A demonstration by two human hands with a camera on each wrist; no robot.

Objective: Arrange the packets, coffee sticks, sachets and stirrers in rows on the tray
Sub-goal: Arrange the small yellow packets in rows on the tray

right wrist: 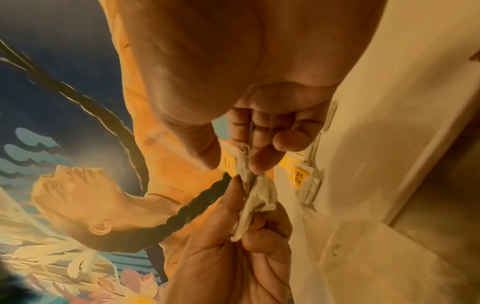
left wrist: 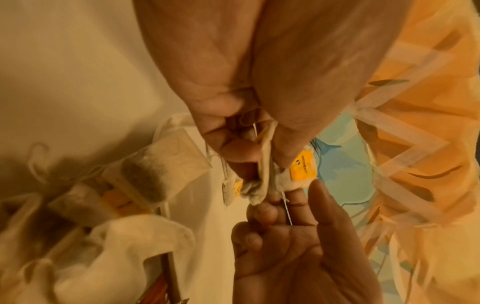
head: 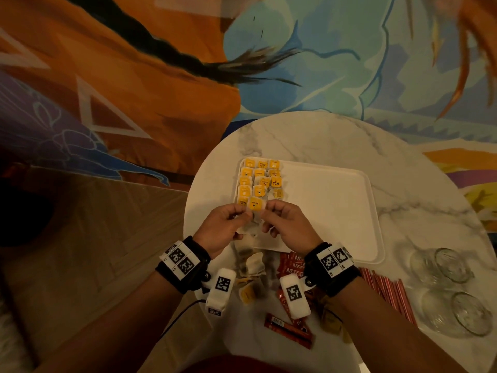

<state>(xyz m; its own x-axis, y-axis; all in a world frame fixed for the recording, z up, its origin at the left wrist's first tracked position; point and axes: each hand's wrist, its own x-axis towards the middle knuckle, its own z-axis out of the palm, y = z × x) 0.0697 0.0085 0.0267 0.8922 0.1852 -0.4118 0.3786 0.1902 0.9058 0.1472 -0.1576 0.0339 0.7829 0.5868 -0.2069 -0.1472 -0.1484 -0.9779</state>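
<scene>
A white tray [head: 333, 211] lies on a round marble table [head: 309, 138]. Rows of tea bags with yellow tags [head: 259, 179] fill its left end. Above the tray's near-left corner, my left hand [head: 231, 220] and right hand [head: 282, 220] together pinch one tea bag with a yellow tag [head: 256, 204], [left wrist: 302, 166]. Its crumpled paper pouch [right wrist: 259, 191] sits between both sets of fingertips, and a thin string [left wrist: 287, 207] runs from it. Loose tea bags [head: 251, 267], [left wrist: 153, 174] and red coffee sticks [head: 291, 265] lie on the table near my wrists. Red stirrers [head: 387, 292] lie at the right.
Two clear glass jars [head: 454, 265], [head: 462, 313] lie on their sides at the table's right edge. A single red coffee stick [head: 289, 329] lies near the front edge. The tray's right part is bare. A painted mural wall stands behind the table.
</scene>
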